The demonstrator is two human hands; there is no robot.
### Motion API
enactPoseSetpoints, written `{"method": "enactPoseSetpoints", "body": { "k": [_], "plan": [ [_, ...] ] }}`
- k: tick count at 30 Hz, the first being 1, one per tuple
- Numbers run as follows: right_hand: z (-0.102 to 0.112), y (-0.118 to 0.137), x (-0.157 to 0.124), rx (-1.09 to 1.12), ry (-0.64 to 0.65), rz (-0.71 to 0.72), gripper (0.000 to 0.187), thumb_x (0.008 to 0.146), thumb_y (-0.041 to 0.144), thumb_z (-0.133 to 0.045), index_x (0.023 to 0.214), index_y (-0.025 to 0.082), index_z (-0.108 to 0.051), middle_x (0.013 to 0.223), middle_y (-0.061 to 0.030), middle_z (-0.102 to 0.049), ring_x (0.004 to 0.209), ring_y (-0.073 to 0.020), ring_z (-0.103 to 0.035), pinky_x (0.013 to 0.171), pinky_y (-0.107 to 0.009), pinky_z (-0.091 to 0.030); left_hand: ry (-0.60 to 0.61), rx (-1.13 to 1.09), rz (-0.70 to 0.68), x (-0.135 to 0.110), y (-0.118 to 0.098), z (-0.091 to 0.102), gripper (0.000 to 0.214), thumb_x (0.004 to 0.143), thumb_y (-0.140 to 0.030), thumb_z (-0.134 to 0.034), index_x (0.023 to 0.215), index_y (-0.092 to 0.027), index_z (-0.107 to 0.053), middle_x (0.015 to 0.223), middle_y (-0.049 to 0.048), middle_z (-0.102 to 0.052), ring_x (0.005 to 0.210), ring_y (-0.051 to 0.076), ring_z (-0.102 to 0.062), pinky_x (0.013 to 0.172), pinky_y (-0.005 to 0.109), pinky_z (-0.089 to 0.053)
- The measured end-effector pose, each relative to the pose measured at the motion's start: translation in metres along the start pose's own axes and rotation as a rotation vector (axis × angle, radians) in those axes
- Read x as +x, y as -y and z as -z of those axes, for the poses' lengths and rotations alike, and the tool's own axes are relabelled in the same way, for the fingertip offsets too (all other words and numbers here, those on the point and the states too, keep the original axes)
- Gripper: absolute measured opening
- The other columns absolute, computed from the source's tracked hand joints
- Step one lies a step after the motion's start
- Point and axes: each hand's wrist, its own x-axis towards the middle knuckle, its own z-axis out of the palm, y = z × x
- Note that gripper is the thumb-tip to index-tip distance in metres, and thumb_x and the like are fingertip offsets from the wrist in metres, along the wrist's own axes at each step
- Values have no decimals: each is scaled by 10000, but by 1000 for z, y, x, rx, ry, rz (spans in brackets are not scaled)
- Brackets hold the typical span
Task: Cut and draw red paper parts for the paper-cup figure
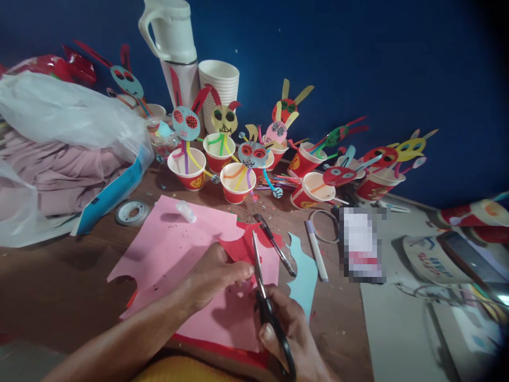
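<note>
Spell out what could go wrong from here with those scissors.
The thumb of the left hand, holding the red paper, is close to the blades; a slip of the scissors in the right hand might nick it.
The pink sheet lies below both hands, so a low cut could catch it too.
The black pen lies just right of the blades and might get knocked.

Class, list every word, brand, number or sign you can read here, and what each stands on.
No word or number reads clearly.
Red-and-white paper cups: gold emblems, too small to read.
White curved object at right: blue marks like lettering, too blurred.
Dark-edged rectangular object: pixelated, unreadable.
</note>
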Motion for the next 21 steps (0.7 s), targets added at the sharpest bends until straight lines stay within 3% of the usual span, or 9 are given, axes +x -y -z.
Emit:
{"method": "enactPoseSetpoints", "body": {
  "k": [4, 9, 21],
  "plan": [
    [-1, -3, 0, 21, -10, 0, 517, 691, 546, -648, 1047, 177, -586, 600, 24, -478, 515, -110, -398, 472, -216, -351, -4, 35, 10, -1, -4, 2, 68, 617, -182, -547, 569, -136, -560, 500, -35, -488, 507, 92, -452, 506, 227, -358],
    [-2, -3, 0, 43, -4, -27, 541, 683, 581, -635, 1030, 169, -589, 615, 26, -456, 519, -104, -379, 475, -218, -336, 7, 64, 26, -1, -8, 3, 74, 588, -168, -541, 617, -131, -598, 489, -50, -456, 505, 87, -419, 504, 224, -343],
    [0, 0, 1, 27, -1, -30, 451, 705, 492, -657, 1011, 167, -591, 623, 21, -475, 538, -111, -397, 496, -227, -339, 64, 54, -18, -2, -11, 4, 102, 645, -239, -587, 660, -139, -605, 530, -42, -505, 520, 89, -445, 515, 213, -343]
  ]
}}
